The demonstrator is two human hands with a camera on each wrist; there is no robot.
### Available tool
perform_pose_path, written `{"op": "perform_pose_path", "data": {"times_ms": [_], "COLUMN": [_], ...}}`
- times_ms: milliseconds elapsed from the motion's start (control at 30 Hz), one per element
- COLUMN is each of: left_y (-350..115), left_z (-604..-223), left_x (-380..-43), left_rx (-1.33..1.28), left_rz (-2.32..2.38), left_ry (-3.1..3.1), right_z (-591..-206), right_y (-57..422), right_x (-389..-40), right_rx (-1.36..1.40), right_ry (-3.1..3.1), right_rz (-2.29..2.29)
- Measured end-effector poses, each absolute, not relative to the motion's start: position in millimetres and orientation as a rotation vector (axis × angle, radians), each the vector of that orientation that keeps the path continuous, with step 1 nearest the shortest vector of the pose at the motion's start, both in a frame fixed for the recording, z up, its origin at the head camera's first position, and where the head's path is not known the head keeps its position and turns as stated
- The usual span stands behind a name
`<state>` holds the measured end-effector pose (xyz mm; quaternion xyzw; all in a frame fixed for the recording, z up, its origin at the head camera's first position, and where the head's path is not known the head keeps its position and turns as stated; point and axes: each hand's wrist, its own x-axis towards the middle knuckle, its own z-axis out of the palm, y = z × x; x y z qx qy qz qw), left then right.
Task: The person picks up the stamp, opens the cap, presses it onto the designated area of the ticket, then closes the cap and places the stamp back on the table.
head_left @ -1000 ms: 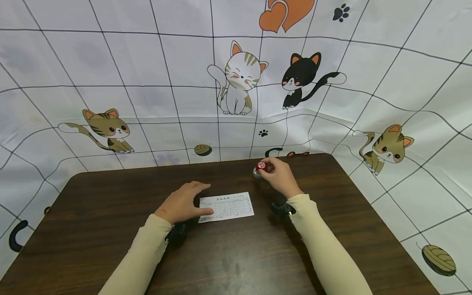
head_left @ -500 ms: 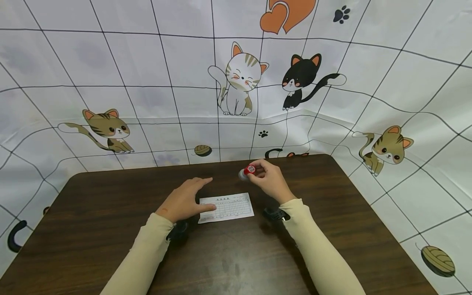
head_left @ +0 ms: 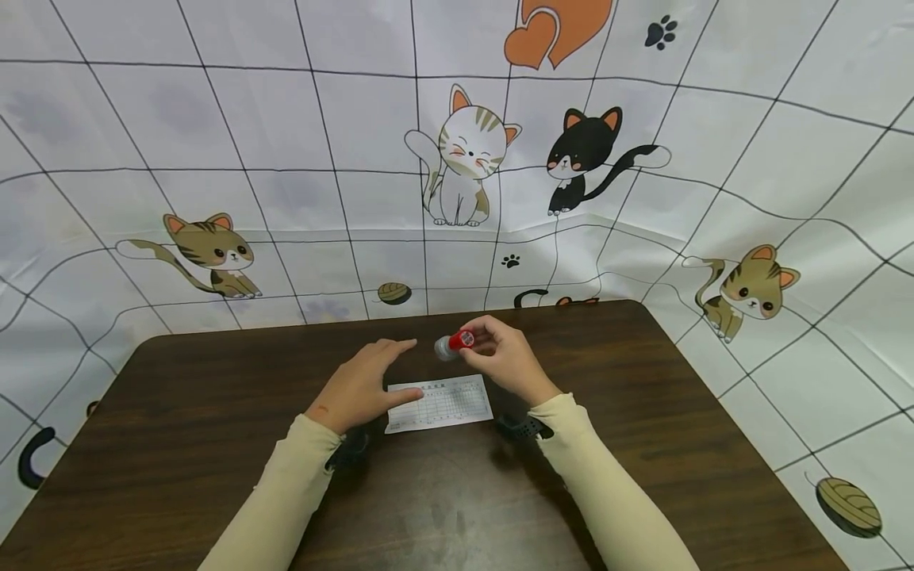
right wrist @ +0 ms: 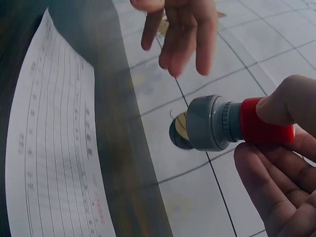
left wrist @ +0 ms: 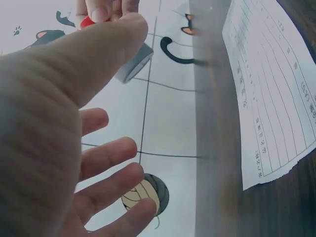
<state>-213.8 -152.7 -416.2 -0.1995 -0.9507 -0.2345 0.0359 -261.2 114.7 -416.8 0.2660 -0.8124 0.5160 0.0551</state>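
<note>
My right hand (head_left: 505, 358) pinches the red handle of a round stamp (right wrist: 229, 122) between thumb and fingers. Its wide grey end points left, toward my left hand (head_left: 360, 385), and the stamp is held up above the table. The left hand has its thumb and fingers spread, nothing between them. Below lies a white printed form slip (head_left: 457, 403) with a ruled grid; the left thumb overlaps its left side in the head view. In the left wrist view, the left thumb hides part of the stamp (left wrist: 136, 64).
A dark wood-grain table (head_left: 443, 507) carries the slip. Behind it and to the right hangs a white sheet (head_left: 343, 127) with grid lines and cartoon cats. Dark straps sit at both wrists.
My right hand has carried the stamp leftward and slightly nearer, from the back right toward the left hand, tilting it sideways. The left hand has shifted slightly right; the slip stays in place.
</note>
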Motion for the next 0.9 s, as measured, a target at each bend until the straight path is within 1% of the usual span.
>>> {"op": "perform_pose_path", "data": {"times_ms": [367, 900], "left_y": [-149.2, -149.5], "left_z": [-413.4, -411.8], "left_x": [-212.0, -211.6], "left_rx": [-0.66, -0.689], "left_rz": [-0.745, -0.735], "left_ry": [-2.811, -2.754], "right_z": [-411.9, -411.3], "right_y": [104.9, 98.9], "right_x": [-251.3, -245.7], "right_rx": [0.968, 1.03], "right_ry": [-2.442, -2.482], "right_rz": [1.64, 1.709]}}
